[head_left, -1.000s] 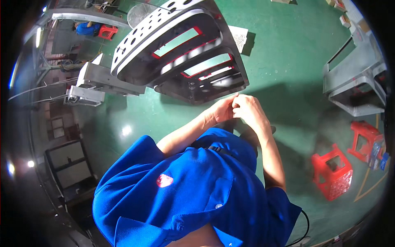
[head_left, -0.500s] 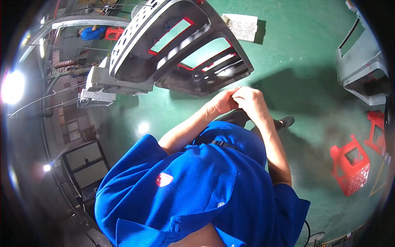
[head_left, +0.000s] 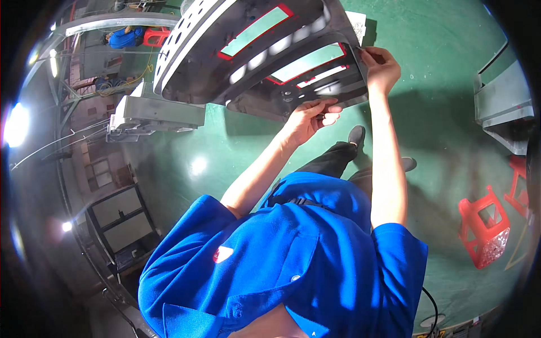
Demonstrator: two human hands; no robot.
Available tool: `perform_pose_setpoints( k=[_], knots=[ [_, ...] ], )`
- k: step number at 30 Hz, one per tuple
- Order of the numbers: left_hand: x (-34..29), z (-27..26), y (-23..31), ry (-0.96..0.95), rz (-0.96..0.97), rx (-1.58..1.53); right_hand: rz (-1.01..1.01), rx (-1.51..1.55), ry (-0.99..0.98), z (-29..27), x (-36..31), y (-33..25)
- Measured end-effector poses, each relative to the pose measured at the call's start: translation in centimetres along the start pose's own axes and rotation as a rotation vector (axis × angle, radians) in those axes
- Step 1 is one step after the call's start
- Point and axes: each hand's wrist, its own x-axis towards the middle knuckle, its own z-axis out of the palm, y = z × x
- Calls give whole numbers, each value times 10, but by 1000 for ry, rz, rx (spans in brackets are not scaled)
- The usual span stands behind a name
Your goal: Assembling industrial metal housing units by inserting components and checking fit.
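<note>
A large dark housing panel [head_left: 256, 79] hangs in front of me, tilted, with red-edged rectangular cutouts and a pale rim pierced by holes. At the panel's right edge is my right hand [head_left: 383, 70], thumb and forefinger pinched together; whatever they hold is too small to name. My left hand [head_left: 309, 119] is lower, just under the panel's near edge, palm turned up and fingers curled in. Something small may lie in it, but the fingers hide it.
A white tray [head_left: 356, 27] on the green floor is partly hidden behind the panel. Red stools [head_left: 486, 222] and a grey housing [head_left: 504, 101] stand to the right. Pale grey machine parts [head_left: 160, 112] sit at left. Farther back, a person in blue [head_left: 125, 38] is beside a red stool.
My hands were together below the panel and have parted. The right rose to the panel's right edge; the left moved slightly up toward its near edge. The panel appears shifted up and right in view.
</note>
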Motion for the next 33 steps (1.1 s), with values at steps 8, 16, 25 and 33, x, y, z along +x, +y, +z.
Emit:
perform_pose_setpoints(
  k=[8, 16, 25, 33],
  knots=[
    [-12, -40, -4, 70, -81, 52, -36, -57, 32, 7, -10, 3],
    [-32, -46, -32, -143, -193, 37, -53, 219, -108, 14, -1, 6],
    [-26, -8, -74, -96, -182, -106, 176, -228, -754, -53, -58, -11],
    [-8, 28, -104, -220, -93, -247, 380, -197, -887, -123, -108, -15]
  ],
)
